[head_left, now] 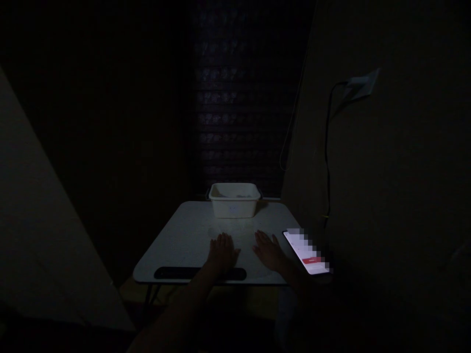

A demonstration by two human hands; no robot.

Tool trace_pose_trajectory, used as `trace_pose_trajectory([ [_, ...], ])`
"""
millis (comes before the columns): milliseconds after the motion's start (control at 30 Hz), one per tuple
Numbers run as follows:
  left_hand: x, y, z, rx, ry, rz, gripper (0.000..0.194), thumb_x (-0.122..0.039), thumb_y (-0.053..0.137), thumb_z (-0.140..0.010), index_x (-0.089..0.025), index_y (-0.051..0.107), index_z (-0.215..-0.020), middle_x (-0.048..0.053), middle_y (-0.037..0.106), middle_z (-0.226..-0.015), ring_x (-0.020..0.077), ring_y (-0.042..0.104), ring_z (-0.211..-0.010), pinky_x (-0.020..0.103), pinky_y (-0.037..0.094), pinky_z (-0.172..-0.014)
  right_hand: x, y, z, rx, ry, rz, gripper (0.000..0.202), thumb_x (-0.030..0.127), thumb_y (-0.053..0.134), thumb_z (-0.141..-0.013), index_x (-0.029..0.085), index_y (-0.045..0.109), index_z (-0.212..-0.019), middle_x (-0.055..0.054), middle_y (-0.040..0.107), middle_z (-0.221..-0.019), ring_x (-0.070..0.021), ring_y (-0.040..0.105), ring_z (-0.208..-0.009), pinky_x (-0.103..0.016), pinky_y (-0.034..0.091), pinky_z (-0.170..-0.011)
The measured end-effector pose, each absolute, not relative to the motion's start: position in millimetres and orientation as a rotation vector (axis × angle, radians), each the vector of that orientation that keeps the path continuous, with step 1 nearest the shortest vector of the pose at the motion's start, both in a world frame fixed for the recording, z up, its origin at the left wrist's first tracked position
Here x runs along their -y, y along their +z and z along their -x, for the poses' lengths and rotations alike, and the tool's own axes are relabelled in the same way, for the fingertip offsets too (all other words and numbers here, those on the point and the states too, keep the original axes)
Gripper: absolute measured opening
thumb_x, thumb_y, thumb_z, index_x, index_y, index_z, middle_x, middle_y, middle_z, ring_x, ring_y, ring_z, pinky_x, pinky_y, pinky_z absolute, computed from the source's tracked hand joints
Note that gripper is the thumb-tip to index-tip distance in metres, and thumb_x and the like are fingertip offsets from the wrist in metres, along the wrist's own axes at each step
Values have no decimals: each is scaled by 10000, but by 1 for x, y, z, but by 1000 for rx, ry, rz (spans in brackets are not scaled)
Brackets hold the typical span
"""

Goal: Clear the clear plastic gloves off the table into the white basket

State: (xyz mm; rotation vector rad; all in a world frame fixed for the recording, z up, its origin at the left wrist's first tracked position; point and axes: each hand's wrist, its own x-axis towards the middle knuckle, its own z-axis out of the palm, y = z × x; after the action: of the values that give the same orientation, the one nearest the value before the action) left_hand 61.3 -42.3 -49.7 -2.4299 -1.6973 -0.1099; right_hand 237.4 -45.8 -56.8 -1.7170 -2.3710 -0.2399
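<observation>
The room is very dark. My left hand [222,252] lies flat, palm down, on a small white table [184,240], fingers together and holding nothing. Beside it my right hand [268,250] also rests flat on the tabletop with fingers slightly spread, empty. A white plastic tub [234,200] stands at the table's far edge, beyond both hands. A lit phone [307,252] lies at the table's right edge, just right of my right hand.
A dark slot or handle [176,273] runs along the table's near edge under my left wrist. A black cable [327,147] hangs from a wall socket [362,83] on the right wall. A dark blind [239,98] covers the back.
</observation>
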Motion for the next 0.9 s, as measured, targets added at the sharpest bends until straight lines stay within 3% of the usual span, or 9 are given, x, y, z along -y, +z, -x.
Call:
trace_pose_trajectory([
  [233,58,-58,-76,1484,-193,2561,477,-333,106,-774,-72,258,-1144,132,269,-1198,203,190,-1101,366,180,-866,50,-60,-208,2447,-161,1567,494,378,75,-768,134,226,-1169,-74,241,-1220,-168,172,-1107,-410,102,-880],
  [567,52,-63,-66,1602,-192,2501,592,-448,58,-745,-63,251,-1152,136,229,-1215,231,125,-1117,415,143,-866,51,-64,-233,2410,-174,1688,504,408,87,-762,146,257,-1158,-92,249,-1212,-181,176,-1108,-440,97,-868],
  [900,36,-56,-33,1824,-64,2335,566,-422,77,-750,-60,262,-1143,159,233,-1207,260,157,-1103,480,140,-830,46,-70,-258,2316,-263,1780,485,400,139,-760,138,289,-1141,-104,270,-1200,-194,193,-1102,-465,111,-853],
])
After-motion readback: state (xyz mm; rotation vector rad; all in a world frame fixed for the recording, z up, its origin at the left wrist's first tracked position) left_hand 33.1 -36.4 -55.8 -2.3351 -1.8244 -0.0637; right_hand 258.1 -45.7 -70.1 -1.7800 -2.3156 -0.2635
